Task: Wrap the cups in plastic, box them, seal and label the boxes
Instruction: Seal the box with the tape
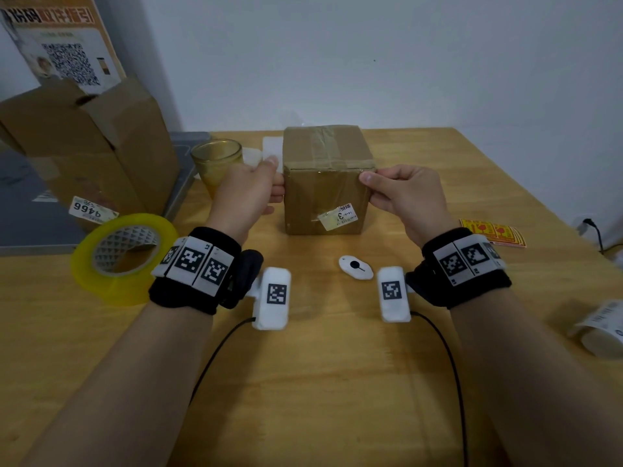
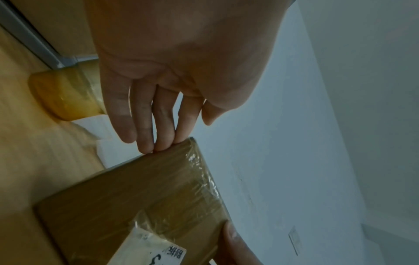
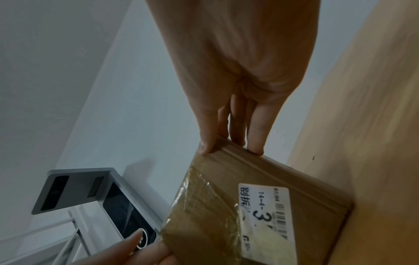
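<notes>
A small cardboard box (image 1: 325,183), taped across its top, stands on the wooden table (image 1: 320,382) with a white label (image 1: 337,217) on its near face. My left hand (image 1: 274,183) presses straight fingers (image 2: 158,143) against the box's (image 2: 136,197) left side, thumb lifted off it. My right hand (image 1: 369,188) pinches the box's (image 3: 226,206) right front edge, thumb on the near face and fingers (image 3: 256,147) on the side. An amber glass cup (image 1: 217,163) stands bare just left of my left hand.
A yellow tape roll (image 1: 121,254) lies at the left, before a large open carton (image 1: 91,146). A small white cutter (image 1: 355,267) lies between my wrists. Red warning stickers (image 1: 492,232) and a label roll (image 1: 603,328) are at the right. White foam sheets (image 1: 273,146) lie behind the box.
</notes>
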`<state>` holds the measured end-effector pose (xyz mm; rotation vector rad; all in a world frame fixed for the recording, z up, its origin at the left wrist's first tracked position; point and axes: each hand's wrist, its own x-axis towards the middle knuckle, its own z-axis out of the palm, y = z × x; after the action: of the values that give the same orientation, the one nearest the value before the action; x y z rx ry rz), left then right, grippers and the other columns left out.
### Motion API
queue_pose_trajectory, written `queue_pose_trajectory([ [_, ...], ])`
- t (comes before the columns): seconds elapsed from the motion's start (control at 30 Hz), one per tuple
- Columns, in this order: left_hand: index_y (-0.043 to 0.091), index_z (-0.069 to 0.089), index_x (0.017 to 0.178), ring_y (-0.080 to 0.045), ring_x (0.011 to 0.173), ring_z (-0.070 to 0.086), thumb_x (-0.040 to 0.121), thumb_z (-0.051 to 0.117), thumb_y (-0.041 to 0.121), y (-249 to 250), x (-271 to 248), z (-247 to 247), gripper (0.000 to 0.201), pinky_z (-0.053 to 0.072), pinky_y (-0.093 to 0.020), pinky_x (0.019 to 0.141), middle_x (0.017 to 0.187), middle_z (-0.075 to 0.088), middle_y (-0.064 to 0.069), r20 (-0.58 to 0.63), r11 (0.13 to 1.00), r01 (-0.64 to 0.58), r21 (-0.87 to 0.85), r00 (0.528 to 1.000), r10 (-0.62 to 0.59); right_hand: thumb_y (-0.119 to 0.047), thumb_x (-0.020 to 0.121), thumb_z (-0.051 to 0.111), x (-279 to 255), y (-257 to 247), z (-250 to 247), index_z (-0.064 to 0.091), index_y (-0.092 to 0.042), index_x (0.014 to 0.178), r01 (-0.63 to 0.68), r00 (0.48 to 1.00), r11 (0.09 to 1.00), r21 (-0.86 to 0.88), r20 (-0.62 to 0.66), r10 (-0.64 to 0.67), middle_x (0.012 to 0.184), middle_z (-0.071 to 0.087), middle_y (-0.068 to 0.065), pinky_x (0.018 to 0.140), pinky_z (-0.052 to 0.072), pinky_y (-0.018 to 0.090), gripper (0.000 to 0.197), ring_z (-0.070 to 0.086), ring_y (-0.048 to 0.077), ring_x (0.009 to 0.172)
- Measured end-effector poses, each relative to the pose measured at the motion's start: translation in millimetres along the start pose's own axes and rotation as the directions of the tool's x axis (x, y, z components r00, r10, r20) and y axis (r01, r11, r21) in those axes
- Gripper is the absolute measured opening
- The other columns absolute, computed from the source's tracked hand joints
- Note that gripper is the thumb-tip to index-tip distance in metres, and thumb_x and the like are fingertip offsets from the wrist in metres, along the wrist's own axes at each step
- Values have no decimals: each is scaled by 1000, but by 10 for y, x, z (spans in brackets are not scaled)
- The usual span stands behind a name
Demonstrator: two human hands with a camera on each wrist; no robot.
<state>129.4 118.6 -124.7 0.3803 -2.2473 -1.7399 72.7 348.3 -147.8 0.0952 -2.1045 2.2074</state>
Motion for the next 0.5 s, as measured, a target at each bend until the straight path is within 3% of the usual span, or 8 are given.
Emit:
queue_pose_trajectory([
  [0.13,18,74,101,-10,96,71,104,54,39,-4,-58,21,28,58,-40,92,98,76,2,2,1000,8,12,1000,-8,-16,82,88,-1,-6,20,76,3,91,-6,1000,1000,-24,-20,6,96,79,12,86,64,38,24,77,23,95],
  [0.27,17,74,96,-16,104,69,101,60,38,23,-132,29,26,58,-40,91,108,74,-7,12,1000,17,22,1000,-17,-16,84,86,-54,-56,21,78,-2,93,-32,999,998,-56,-32,30,96,79,10,84,64,36,19,77,21,94],
  [0.4,20,69,95,-17,107,66,102,60,33,106,-211,27,17,54,-38,90,104,70,1,88,991,110,-75,991,-103,-16,84,86,-209,-149,1,78,-1,92,-52,999,996,-71,-20,51,95,80,9,82,64,35,19,78,22,92],
  [0.47,17,66,108,-17,103,66,102,59,34,196,-222,-40,19,52,-40,90,103,70,0,91,990,137,-33,987,-134,-18,81,89,-307,-244,-22,78,0,90,-56,998,986,-157,-13,54,89,80,6,77,65,33,23,78,21,84],
  [0.5,16,63,121,-18,103,66,101,60,37,262,-231,-95,30,52,-41,89,107,70,-2,90,988,156,7,984,-156,-21,80,90,-359,-300,-12,78,-1,88,-45,999,973,-227,1,46,85,80,5,74,65,33,24,78,20,78],
])
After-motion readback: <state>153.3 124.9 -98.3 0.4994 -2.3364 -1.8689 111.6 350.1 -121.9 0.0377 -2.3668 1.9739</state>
